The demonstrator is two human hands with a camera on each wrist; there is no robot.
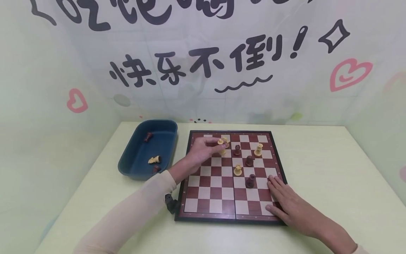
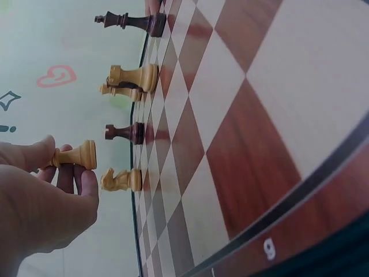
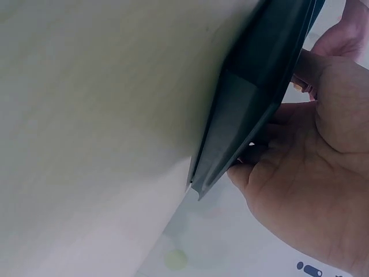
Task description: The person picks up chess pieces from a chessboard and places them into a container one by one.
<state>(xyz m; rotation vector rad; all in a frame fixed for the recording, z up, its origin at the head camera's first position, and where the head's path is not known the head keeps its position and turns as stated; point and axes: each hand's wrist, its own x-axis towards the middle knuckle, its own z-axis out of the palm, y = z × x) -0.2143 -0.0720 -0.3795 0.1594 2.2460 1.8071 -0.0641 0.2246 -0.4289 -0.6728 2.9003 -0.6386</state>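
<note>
In the head view my left hand (image 1: pixel 201 151) reaches over the far left part of the chessboard (image 1: pixel 210 194). Its thumb and fingers pinch a light chess piece (image 1: pixel 220 141). The left wrist view shows the base of this piece pointing at the board, while its top is hidden by my fingers. A light knight (image 2: pixel 121 180) stands just beyond my hand. Close by are a dark rook (image 2: pixel 124 133) and a light rook (image 2: pixel 132 78). My right hand (image 1: pixel 291 204) rests, fingers extended, on the board's near right edge.
Left of the board stands a blue tray (image 1: pixel 127 172) with several chess pieces lying in it. A small black object (image 1: pixel 171 203) sits against the board's left edge. A dark king (image 2: pixel 132 23) stands toward the right side. Printed cloth hangs behind the table.
</note>
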